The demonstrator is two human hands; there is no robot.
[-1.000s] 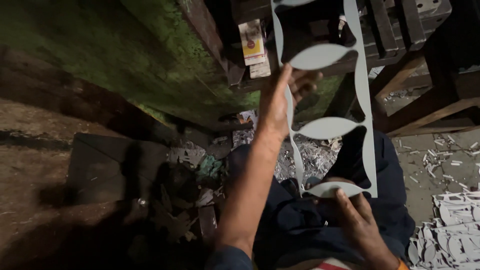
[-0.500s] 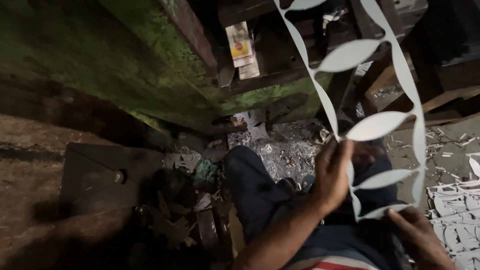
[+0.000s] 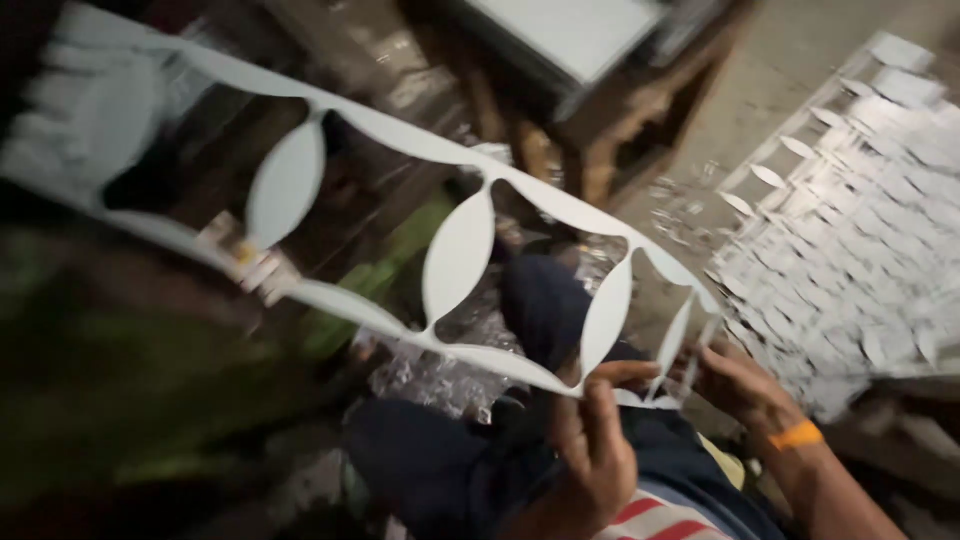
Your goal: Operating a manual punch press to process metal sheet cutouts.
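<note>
Punched metal strip (image 3: 460, 250) swung from upright to slanting leftward away from both grips; left hand (image 3: 590, 450) shifted down to strip's near end, close beside right hand (image 3: 745, 385).

Floor (image 3: 800, 60) with punched metal scrap (image 3: 860, 230)

Crowded space around a long punched metal strip

The punched strip (image 3: 440, 250) slants across the view, barring the middle. A heap of cut strips (image 3: 860, 230) fills the right side; wooden frame legs (image 3: 560, 150) stand behind. Open floor (image 3: 800, 50) shows only at the upper right, beyond the legs.
</note>
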